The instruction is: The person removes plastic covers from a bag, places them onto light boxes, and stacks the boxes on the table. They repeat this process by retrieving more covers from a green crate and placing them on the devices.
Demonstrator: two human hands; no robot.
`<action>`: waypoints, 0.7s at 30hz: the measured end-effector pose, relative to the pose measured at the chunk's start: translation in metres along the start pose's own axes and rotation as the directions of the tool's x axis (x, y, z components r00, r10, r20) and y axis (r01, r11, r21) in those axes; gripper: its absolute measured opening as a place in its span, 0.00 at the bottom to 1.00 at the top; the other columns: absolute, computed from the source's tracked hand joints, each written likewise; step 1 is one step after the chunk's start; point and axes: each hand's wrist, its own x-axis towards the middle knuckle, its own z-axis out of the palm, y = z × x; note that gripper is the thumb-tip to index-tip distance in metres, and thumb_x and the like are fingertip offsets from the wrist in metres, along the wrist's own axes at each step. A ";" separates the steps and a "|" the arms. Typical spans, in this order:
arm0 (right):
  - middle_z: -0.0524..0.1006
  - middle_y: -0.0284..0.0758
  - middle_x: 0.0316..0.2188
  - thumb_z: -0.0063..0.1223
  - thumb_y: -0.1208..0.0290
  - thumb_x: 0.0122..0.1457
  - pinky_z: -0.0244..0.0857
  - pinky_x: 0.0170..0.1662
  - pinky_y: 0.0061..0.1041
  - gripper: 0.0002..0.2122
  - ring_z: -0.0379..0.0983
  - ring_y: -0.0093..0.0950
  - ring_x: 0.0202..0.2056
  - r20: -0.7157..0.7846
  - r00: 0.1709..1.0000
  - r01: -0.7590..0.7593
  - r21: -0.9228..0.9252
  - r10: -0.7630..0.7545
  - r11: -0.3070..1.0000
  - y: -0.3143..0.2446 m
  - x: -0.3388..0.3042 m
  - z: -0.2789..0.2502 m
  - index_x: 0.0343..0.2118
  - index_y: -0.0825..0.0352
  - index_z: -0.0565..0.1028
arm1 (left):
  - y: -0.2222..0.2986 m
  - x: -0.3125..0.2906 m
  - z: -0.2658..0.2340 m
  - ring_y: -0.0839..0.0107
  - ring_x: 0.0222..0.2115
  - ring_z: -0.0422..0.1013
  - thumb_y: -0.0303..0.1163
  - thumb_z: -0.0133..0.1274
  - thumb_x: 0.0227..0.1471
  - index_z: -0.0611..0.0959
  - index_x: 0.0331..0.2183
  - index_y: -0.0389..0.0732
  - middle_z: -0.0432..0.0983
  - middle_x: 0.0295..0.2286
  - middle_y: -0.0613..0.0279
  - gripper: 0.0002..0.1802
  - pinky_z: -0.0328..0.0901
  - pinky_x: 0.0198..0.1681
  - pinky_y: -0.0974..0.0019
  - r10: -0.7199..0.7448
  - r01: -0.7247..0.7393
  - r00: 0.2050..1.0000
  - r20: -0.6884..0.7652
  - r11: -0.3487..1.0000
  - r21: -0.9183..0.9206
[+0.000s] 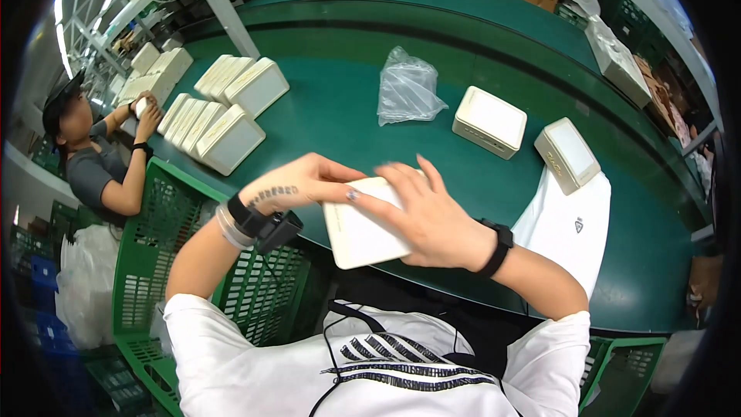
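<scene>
A white rectangular box (366,241) with faint marks along one edge is held tilted over the front edge of the green table. My left hand (312,179) grips its far left corner, fingers mostly hidden behind it. Across the box's right side lies my right hand (434,215), its thumb stretched over the top face and its palm against the right edge; its fingertips are slightly blurred. Beyond, on the table, are a similar cream box (491,121) with a white top and a tilted box (567,156) with gold lettering. That second box rests on a white plastic bag (571,224).
Rows of cream boxes (231,139) stand at the left of the green table (332,120). A crumpled clear plastic bag (409,86) lies farther back. Green crates (130,262) stand by my left arm and at the lower right. Another person (104,154) works at the left, holding something white.
</scene>
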 end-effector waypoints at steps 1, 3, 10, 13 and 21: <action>0.58 0.50 0.57 0.71 0.66 0.33 0.44 0.62 0.53 0.48 0.53 0.50 0.60 0.009 1.000 -0.021 -0.007 0.021 1.000 0.006 -0.006 -0.001 0.62 0.58 0.57 | 0.002 0.006 0.009 0.64 0.39 0.74 0.42 0.60 0.48 0.77 0.50 0.32 0.78 0.39 0.51 0.31 0.67 0.46 0.63 0.014 -0.013 1.000 0.019 0.999 -0.049; 0.59 0.51 0.55 0.70 0.64 0.32 0.45 0.62 0.51 0.48 0.54 0.50 0.58 0.013 0.994 -0.106 0.024 0.105 0.994 0.030 -0.027 -0.004 0.62 0.59 0.59 | -0.012 0.021 0.002 0.60 0.43 0.72 0.43 0.61 0.47 0.76 0.50 0.32 0.76 0.42 0.47 0.33 0.66 0.47 0.60 0.224 -0.182 0.955 -0.193 0.960 0.213; 0.62 0.50 0.53 0.69 0.64 0.34 0.50 0.61 0.44 0.44 0.58 0.50 0.55 -0.071 0.929 -0.360 0.057 0.363 0.931 0.120 -0.097 0.015 0.60 0.62 0.61 | -0.130 -0.012 -0.180 0.50 0.46 0.68 0.46 0.71 0.30 0.71 0.53 0.37 0.71 0.46 0.42 0.48 0.65 0.49 0.54 0.151 0.667 0.642 -0.751 0.372 0.645; 0.60 0.47 0.56 0.67 0.64 0.35 0.49 0.62 0.43 0.43 0.56 0.49 0.57 -0.098 0.930 -0.363 -0.102 0.354 0.926 0.119 -0.104 0.022 0.59 0.62 0.62 | -0.138 -0.022 -0.189 0.49 0.45 0.70 0.44 0.71 0.27 0.74 0.51 0.37 0.74 0.43 0.43 0.46 0.66 0.49 0.56 -0.028 0.678 0.684 -0.729 0.392 0.622; 0.60 0.47 0.57 0.69 0.67 0.33 0.50 0.63 0.39 0.40 0.56 0.46 0.59 0.076 0.897 -0.440 0.064 0.435 0.896 0.121 -0.113 -0.016 0.55 0.62 0.64 | -0.053 0.004 -0.107 0.74 0.38 0.73 0.37 0.60 0.49 0.74 0.52 0.33 0.78 0.39 0.60 0.31 0.67 0.45 0.70 0.036 -0.026 0.982 -0.184 0.998 0.057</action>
